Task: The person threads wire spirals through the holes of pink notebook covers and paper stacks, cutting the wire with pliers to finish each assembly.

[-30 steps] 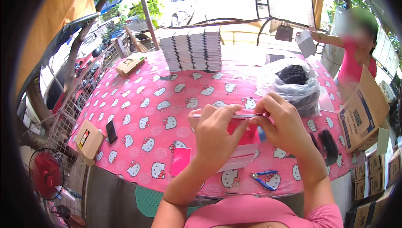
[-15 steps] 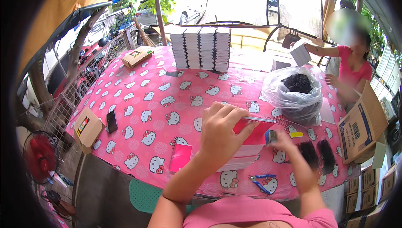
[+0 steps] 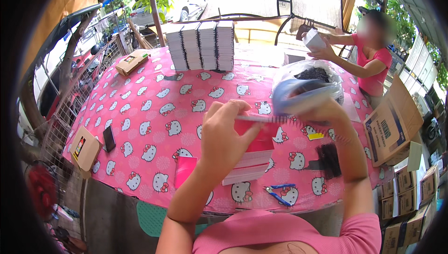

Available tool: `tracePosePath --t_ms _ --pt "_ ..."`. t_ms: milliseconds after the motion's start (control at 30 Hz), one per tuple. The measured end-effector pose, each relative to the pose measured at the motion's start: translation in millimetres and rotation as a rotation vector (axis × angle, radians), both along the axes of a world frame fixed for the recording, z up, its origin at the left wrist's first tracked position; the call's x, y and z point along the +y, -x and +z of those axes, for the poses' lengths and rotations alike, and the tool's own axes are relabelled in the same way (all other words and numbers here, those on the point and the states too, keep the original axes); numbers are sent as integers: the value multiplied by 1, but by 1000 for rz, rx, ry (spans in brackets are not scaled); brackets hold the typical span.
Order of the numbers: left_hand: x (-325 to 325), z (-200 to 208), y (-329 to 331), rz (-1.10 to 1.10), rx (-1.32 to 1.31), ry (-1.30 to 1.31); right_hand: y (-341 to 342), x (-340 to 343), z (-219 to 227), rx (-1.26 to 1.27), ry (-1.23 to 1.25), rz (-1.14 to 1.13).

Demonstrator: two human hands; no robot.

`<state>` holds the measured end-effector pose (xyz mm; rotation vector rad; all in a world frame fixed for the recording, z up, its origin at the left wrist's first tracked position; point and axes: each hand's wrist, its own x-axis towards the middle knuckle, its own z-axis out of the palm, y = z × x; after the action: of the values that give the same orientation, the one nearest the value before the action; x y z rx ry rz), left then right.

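Note:
My left hand [image 3: 225, 132] is closed on a thin notebook [image 3: 257, 119], held edge-on above a stack of pink-covered paper pads [image 3: 247, 167]. A spiral coil [image 3: 291, 121] runs along its edge and trails off to the right, towards my right forearm. My right hand [image 3: 322, 111] is raised before the plastic bag, closed around a blue thing [image 3: 294, 97] smeared by motion, so its kind is unclear. Blue-handled cutters [image 3: 281, 200] lie near the table's front edge. A bundle of black coils [image 3: 329, 160] sits beside my right forearm.
Spiral notebooks [image 3: 200, 46] stand stacked at the back. A plastic bag [image 3: 284, 73] of black coils is beyond my right hand. An open carton [image 3: 394, 130] is at right; a co-worker [image 3: 373, 62] holds a paper block. A phone [image 3: 108, 138] and cardboard box [image 3: 86, 149] lie left.
My right hand has lifted up and away from the coil's end with the blue thing. My left hand still grips the notebook. The co-worker now has both hands at the paper block.

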<state>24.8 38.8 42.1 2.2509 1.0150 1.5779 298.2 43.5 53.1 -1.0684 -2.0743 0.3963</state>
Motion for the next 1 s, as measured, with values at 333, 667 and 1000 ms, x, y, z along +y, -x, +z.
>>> tracePosePath --t_ms 333,667,1000 --pt "6 5 1 -55 -33 145 5 27 25 10 62 153" --pt "0 -26 21 -270 -711 449 53 57 20 -291 83 -148" --pt "-2 -36 37 -285 -699 483 75 36 22 11 338 50"
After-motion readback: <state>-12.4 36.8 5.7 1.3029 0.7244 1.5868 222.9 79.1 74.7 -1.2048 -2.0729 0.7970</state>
